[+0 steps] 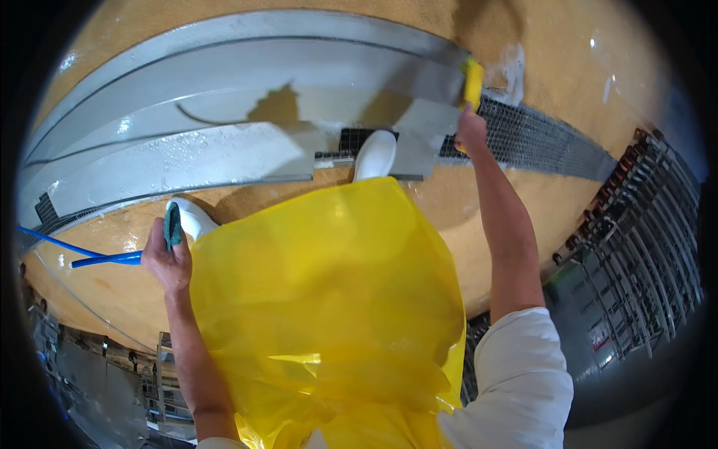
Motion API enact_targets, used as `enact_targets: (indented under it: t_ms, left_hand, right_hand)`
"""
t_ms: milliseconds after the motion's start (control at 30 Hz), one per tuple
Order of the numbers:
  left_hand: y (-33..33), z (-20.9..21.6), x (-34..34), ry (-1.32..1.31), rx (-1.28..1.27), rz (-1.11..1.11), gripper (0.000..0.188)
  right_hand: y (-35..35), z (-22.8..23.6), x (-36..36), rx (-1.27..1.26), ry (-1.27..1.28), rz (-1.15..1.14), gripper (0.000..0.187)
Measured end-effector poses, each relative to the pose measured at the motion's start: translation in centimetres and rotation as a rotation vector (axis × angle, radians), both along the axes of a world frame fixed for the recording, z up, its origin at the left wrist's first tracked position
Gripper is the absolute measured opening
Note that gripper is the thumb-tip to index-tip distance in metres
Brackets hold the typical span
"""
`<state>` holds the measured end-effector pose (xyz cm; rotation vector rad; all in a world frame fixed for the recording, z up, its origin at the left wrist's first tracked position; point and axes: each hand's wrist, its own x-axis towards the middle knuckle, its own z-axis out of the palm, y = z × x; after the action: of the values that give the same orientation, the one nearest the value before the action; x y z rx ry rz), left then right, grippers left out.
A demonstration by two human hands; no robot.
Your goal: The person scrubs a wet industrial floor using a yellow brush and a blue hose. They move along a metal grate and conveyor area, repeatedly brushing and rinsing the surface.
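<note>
My right hand (471,129), arm stretched forward, is closed around a yellow brush (473,82). The brush is at the right end of long grey metal panels (329,71) lying on the floor, and it is slightly blurred. Down at the left, my left hand (166,258) grips a blue hose (112,259) and also a dark green scouring pad (173,224). One hose end sticks out to the left of that hand. Water drops cover the nearer panel (217,161).
A floor drain grate (538,138) runs right from the panels. My white boots (375,156) stand at the panels' near edge, one on them. Metal racks (636,247) stand at the right, more metal equipment (105,382) at lower left. The orange-tan floor (97,299) looks wet.
</note>
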<state>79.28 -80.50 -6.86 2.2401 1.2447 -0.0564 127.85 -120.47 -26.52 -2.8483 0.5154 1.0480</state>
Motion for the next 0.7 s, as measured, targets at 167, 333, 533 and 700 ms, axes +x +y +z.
enact_targets:
  t_ms: [167, 333, 533, 700]
  left_hand:
    - [0.7, 1.0, 0.0, -0.025, 0.033, 0.019, 0.023]
    - [0.5, -0.1, 0.1, -0.051, -0.002, 0.007, 0.023]
    - [-0.5, -0.2, -0.2, 0.040, 0.003, 0.016, 0.021]
    - [0.7, -1.4, 0.3, 0.133, 0.015, -0.044, 0.021]
  right_hand:
    - [-5.6, -2.0, 0.8, 0.090, 0.032, -0.019, 0.078]
    - [-10.6, -0.6, 1.7, -0.114, -0.019, 0.250, 0.071]
    - [-2.0, 7.5, 4.4, -0.197, 0.062, 0.758, 0.070]
    - [13.4, 0.0, 4.5, 0.111, 0.147, 1.096, 0.068]
